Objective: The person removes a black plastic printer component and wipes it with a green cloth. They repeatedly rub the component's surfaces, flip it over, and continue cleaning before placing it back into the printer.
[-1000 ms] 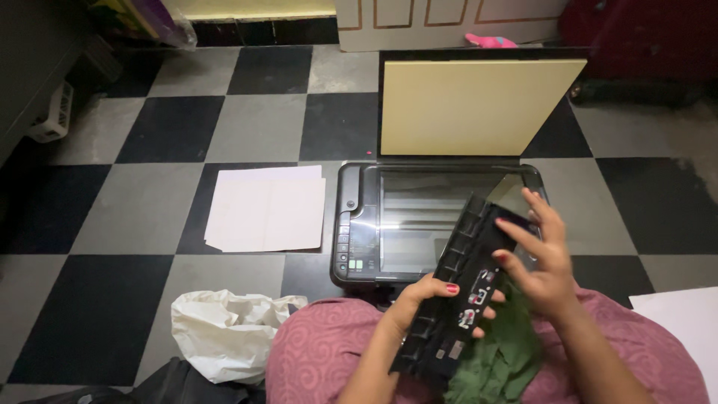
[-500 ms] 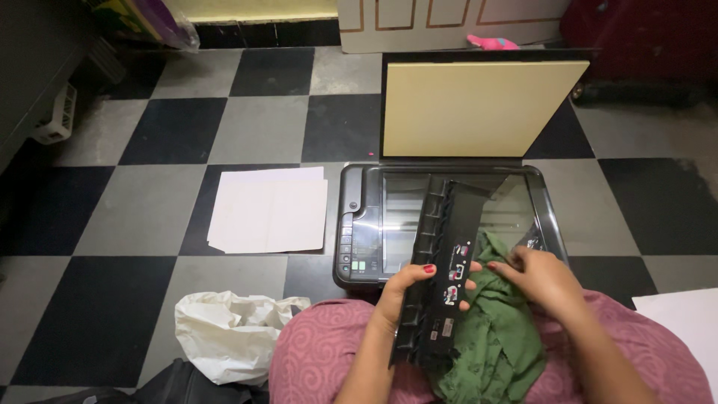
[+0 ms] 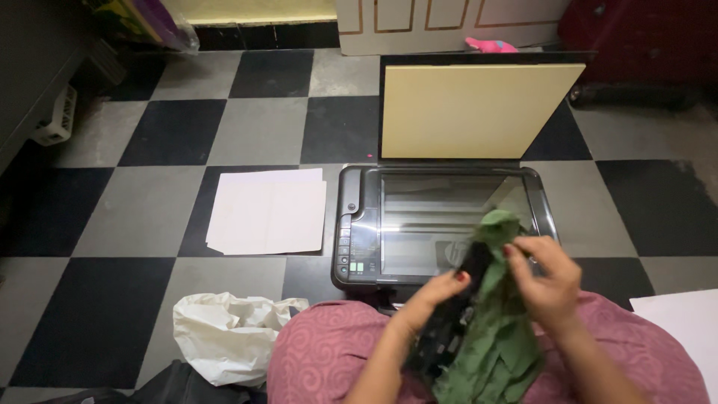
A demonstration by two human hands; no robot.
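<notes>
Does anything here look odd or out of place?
Yes. The printer sits on the checkered floor with its lid raised. A black plastic panel is off it, gripped by the left hand, while the right hand presses a green cloth against it.

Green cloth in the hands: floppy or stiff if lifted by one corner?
Probably floppy: the green cloth hangs in folds and creases over the black plastic panel. Likely light, since the right hand lifts its top edge with just the fingers. It seems to drape and cling rather than slide, so a loose pinch should hold.
</notes>
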